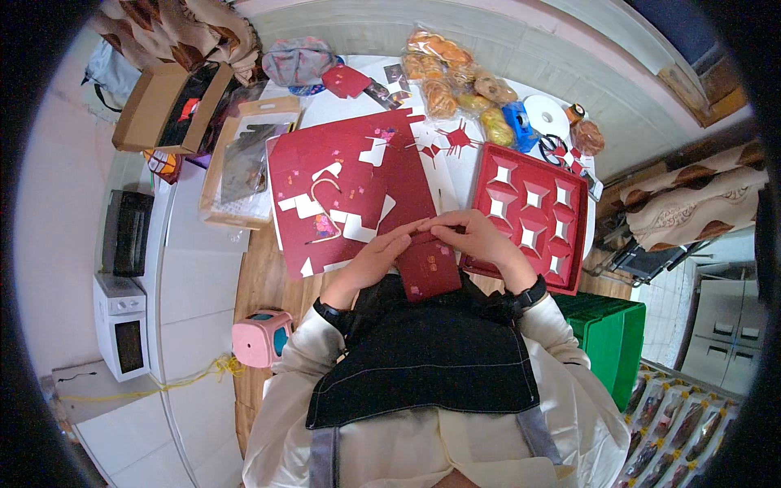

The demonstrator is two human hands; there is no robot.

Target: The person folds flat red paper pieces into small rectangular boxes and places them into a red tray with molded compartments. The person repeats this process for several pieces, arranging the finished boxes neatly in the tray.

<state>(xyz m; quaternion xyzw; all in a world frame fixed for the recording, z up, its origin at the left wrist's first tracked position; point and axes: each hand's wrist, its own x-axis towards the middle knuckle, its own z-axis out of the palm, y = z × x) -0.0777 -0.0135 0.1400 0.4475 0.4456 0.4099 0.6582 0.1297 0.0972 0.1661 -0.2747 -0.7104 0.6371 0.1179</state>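
Observation:
A small dark red box-like card piece (431, 270) with gold and floral print lies in front of my apron, at the near edge of the table. My left hand (381, 259) grips its upper left side, fingers pressed together along the top edge. From the other side my right hand (478, 237) holds the same edge with bent fingers and thumb, the fingertips of both hands nearly meeting. Just beyond is a large dark red printed sheet (305, 167) with several white cut-out gaps. Whether the small piece is fully closed cannot be made out.
To the right stands a red tray (580, 236) with several square openings. Bagged bread (439, 49), a white tape roll (547, 115) and scissors (553, 151) lie at the back. A cardboard tray (213, 191) is left, a green crate (622, 333) right, a pink stool (256, 340) below.

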